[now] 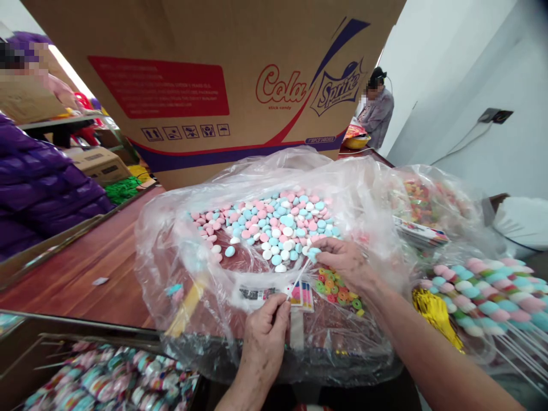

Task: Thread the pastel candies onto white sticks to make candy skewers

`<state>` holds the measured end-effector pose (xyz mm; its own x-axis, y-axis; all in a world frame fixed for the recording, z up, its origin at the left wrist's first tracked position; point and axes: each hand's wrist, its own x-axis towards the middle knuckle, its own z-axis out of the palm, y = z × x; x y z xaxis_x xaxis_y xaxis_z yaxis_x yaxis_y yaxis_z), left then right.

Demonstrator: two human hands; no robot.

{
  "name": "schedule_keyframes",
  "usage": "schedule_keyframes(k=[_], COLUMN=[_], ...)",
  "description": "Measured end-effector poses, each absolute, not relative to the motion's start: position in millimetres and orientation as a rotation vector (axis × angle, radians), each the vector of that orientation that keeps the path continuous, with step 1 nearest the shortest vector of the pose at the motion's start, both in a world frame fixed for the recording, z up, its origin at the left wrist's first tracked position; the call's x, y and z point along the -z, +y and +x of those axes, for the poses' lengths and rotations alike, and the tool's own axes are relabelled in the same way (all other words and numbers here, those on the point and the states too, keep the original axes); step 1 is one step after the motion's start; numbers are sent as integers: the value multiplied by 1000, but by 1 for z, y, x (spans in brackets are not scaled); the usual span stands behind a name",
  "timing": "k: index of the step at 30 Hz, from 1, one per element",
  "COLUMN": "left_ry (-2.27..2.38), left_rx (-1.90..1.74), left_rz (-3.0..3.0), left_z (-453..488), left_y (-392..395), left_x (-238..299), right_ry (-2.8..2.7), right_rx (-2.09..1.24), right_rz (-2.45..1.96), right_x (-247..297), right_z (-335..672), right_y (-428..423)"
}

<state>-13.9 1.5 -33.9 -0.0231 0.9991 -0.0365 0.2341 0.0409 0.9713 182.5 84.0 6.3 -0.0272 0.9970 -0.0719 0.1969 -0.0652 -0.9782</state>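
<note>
My left hand [265, 328] pinches the lower end of a thin white stick [300, 275] low over the plastic sheet. At the stick's upper end, my right hand [345, 262] holds a light-blue marshmallow [314, 253] between thumb and fingers. Whether the stick has entered the marshmallow I cannot tell. Beyond both hands spreads a pile of round pink, blue and white marshmallows [274, 222] on clear plastic [158, 251]. Below my right hand lies a heap of coloured ring gummies [336, 290]. Printed labels [303, 297] lie just beyond my left hand.
A large cardboard carton [240, 45] stands behind the pile. Finished marshmallow skewers [492, 291] and gold ties [432, 317] lie at right. A box of wrapped sweets [111, 379] sits lower left, purple packs [38, 177] at left. Another person [379, 111] stands at the back right.
</note>
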Motion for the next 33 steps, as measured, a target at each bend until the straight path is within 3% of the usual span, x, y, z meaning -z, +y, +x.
schedule_keyframes(k=[4,13,33], left_ry=[1468,1478,1474], left_rx=[-1099,-1050,-998], left_rz=[1411,1440,1413], left_z=[-11,-12,-11], left_y=[1,3,3], left_x=[32,35,31], right_ry=[-941,-873,-1693], right_rx=[-1521,-1551,-1007], right_rz=[-1138,-1090,-1333], right_x=[-15,-14,-9], right_z=[181,180,177], right_y=[83,84,71])
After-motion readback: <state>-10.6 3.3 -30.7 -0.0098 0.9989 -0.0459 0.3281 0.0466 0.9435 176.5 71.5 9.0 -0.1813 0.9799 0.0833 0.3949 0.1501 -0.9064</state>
